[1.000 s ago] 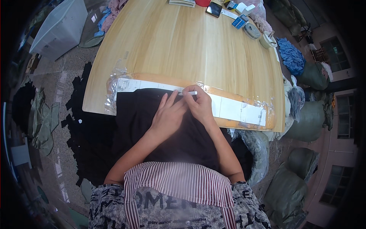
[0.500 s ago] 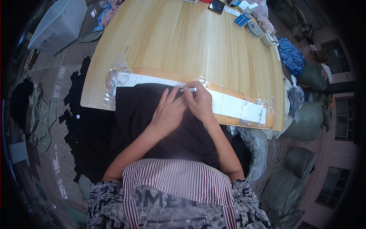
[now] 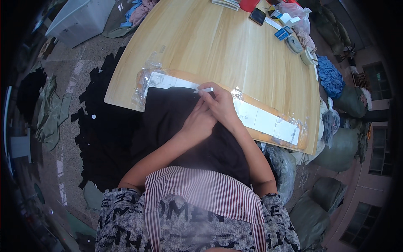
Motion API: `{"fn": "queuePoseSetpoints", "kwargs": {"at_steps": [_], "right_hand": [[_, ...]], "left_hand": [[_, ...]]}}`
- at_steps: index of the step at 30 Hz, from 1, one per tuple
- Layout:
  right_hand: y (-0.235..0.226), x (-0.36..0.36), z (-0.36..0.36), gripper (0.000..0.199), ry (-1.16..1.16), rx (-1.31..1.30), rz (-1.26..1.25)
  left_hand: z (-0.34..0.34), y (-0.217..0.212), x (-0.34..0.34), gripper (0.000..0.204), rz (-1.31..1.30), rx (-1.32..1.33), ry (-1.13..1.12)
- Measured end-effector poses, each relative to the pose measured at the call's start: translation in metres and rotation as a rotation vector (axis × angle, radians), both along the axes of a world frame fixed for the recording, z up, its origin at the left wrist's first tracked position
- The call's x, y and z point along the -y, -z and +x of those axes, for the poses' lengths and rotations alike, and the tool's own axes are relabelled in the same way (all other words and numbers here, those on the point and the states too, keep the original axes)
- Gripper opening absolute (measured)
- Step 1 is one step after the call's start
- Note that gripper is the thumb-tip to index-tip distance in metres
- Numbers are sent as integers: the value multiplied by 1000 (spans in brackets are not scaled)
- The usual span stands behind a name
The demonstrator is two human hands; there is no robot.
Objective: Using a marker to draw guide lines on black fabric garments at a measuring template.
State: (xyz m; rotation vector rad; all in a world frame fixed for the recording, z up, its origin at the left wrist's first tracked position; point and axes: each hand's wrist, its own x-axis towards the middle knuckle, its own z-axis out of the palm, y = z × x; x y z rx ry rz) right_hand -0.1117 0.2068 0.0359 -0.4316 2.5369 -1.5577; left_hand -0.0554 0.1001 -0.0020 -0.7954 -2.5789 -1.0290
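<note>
A black cloth (image 3: 176,122) lies over the near edge of a wooden table (image 3: 218,46) and hangs into my lap. My right hand (image 3: 220,105) grips a small white stick-like marker (image 3: 204,90), its tip over the cloth's top edge. My left hand (image 3: 199,122) rests flat on the cloth just below and against the right hand, fingers together, holding nothing that I can see. A strip of white paper pieces under clear plastic (image 3: 260,119) runs along the table's near edge behind the cloth.
Phones, small boxes and a tape roll (image 3: 294,44) sit at the table's far right end. Black fabric scraps (image 3: 100,126) cover the floor at left. A white bin (image 3: 79,17) stands far left. Stuffed sacks (image 3: 344,147) crowd the right side.
Both hands stayed on the cloth's top edge. The right hand with the white marker shifted slightly along the edge; the left hand closed up against it.
</note>
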Motion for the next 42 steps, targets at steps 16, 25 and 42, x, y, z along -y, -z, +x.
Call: {"fn": "queuePoseSetpoints", "kwargs": {"at_steps": [16,25,42], "right_hand": [[-37,-38,-2,22,240,258,-742],[-84,-41,100,29,82,699,-814],[-135,-76,111,22,-118,436,-515]], "left_hand": [[-10,-7,15,29,401,91,-184],[6,-119,25,5,204,15,-171],[25,-131,63,17,472,836,182]]}}
